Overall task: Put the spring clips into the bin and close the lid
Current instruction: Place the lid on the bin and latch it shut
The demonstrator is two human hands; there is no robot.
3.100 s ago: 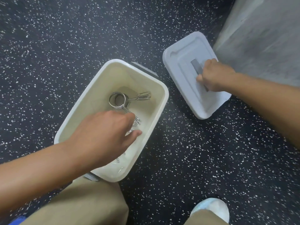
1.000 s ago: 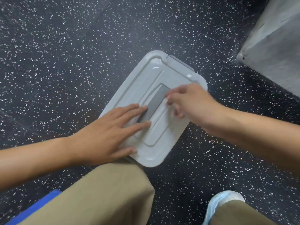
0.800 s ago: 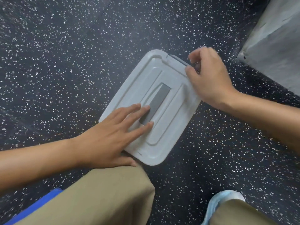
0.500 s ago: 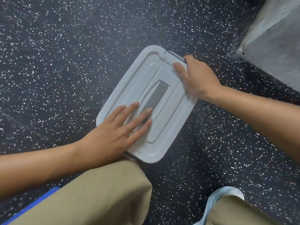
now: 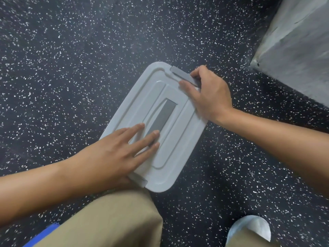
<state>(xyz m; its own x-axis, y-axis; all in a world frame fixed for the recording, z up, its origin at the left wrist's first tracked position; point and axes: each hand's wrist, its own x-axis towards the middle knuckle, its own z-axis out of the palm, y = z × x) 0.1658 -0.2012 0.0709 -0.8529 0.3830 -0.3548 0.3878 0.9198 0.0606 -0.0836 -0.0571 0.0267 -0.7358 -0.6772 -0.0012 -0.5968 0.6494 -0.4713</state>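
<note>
The white lid (image 5: pixel 179 139) with a grey recessed handle (image 5: pixel 162 114) sits flat on top of the bin, hiding the bin and the spring clips inside. My left hand (image 5: pixel 115 154) lies palm down on the lid's near left part, fingers spread and reaching the handle. My right hand (image 5: pixel 208 93) is at the lid's far right corner, thumb on the lid and fingers curled around the grey latch (image 5: pixel 183 75) at the far end. A second grey latch (image 5: pixel 140 181) shows at the near end beside my left hand.
The bin stands on a dark speckled floor (image 5: pixel 71 68). A grey block or wall base (image 5: pixel 293 50) rises at the upper right. My tan-trousered knee (image 5: pixel 106 220) is just below the bin, a light shoe (image 5: pixel 249 227) at the lower right.
The lid went from the floor onto the bin. Over the last second my right hand left the centre handle and moved to the far latch; my left hand stayed pressed on the lid.
</note>
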